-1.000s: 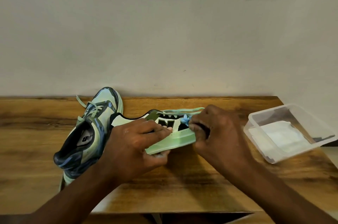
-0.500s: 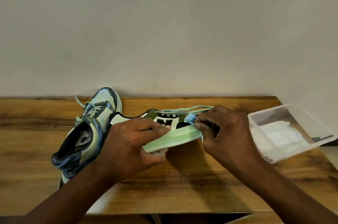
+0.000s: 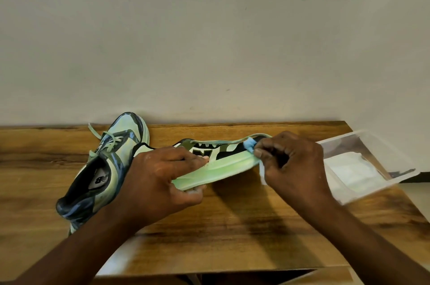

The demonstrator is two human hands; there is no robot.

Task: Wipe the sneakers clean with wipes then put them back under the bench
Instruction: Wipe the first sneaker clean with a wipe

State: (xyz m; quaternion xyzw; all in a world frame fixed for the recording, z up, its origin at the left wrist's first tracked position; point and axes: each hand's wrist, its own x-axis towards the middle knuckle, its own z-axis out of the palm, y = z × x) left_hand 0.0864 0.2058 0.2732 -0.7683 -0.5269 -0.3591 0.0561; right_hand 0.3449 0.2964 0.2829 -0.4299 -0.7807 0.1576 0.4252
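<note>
Left hand (image 3: 160,177): fingers and thumb curled round the heel half of the held sneaker (image 3: 223,159), thumb under the pale green sole, fingers on the side panel. Right hand (image 3: 290,166): fingers curled, pinching a wipe (image 3: 250,145) against the toe end; blue bunched part shows above the fingertips, a white corner hangs below. Held sneaker: lifted just above the bench, turned on its side, sole edge toward the camera, toe to the right. Second sneaker (image 3: 104,168): upright on the bench (image 3: 232,226), left of the held one and partly behind the left wrist, laces loose, toe toward the wall. Step in hand, by judgement: wiping the first shoe, at the toe; the second looks not yet handled, so the task is likely under halfway. Next move calls for a firm left-hand hold while the wipe runs along the sole edge, then turning the shoe to reach its far side. Tub (image 3: 372,159): clear plastic, right end of the bench, white wipes inside, well apart from the shoes. Bench: wood grain, front edge near the camera. Wall (image 3: 209,40): plain, pale, meeting the bench's back edge.
</note>
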